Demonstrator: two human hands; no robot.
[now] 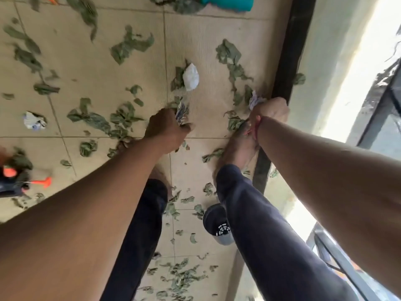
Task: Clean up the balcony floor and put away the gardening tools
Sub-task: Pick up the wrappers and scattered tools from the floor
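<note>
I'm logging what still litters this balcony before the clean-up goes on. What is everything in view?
torn leaves: many, dull green, scattered over the beige floor tiles
loose crumpled paper balls: two, white, one mid-floor, one at left
teal plastic object: one, top edge, cut off
orange-handled tools: blurred, count unclear, left edge
grey plastic pot: one, beside the right leg
black frame bar: one, along the floor's right side
legs: two, navy trousers, bare feet
left hand: fingers grip the left paper wad, whitish
right hand: fingers grip the right paper wad, whitish
</note>
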